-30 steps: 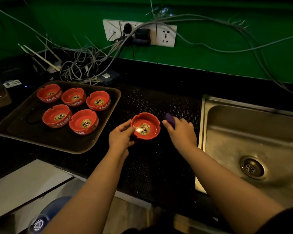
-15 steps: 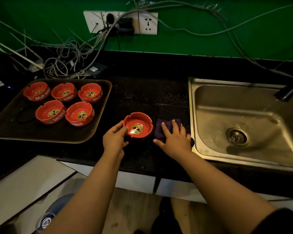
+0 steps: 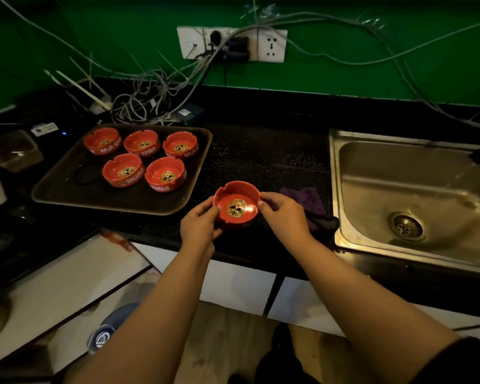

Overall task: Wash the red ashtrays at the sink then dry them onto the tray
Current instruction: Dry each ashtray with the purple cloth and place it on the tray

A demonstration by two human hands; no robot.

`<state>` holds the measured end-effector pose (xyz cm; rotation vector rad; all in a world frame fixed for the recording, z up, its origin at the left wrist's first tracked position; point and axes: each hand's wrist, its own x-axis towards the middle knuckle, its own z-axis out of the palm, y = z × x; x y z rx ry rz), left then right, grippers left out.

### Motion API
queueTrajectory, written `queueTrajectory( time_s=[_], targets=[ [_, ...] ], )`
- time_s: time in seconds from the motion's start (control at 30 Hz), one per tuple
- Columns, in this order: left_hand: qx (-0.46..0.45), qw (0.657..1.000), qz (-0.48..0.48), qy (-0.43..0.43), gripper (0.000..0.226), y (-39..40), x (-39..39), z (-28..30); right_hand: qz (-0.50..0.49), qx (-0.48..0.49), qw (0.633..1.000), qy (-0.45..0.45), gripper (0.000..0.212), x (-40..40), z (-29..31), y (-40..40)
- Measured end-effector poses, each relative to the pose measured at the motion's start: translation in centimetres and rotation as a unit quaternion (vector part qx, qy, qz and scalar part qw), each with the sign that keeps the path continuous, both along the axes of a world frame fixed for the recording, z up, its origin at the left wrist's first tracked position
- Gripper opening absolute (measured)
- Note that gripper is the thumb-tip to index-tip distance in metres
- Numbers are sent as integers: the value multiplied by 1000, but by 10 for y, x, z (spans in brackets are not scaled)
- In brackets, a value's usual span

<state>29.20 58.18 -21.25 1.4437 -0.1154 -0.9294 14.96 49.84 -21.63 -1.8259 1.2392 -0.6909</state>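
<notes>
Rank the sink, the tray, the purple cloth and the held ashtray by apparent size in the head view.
1-2. sink and tray: both large, too alike to rank
3-4. purple cloth and held ashtray: look alike; cloth partly hidden behind the right hand

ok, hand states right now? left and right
Left hand: holding the ashtray by its left rim.
Right hand: holding the same ashtray by its right rim; the cloth lies loose beside it.
</notes>
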Motion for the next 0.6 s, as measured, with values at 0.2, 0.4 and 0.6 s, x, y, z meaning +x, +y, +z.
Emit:
queueTrajectory(
  time_s=[0.2,0.4,0.6],
  targets=[
    [0,999,50,1,29,26,30,6,24,77,993,-82,27,42,2,14],
    [5,994,106,-35,27,41,66,6,58,89,990,-94,18,94,1,14],
    [23,981,180,-66,28,39,112,10,128,102,983,-83,23,156,11,1]
  ],
)
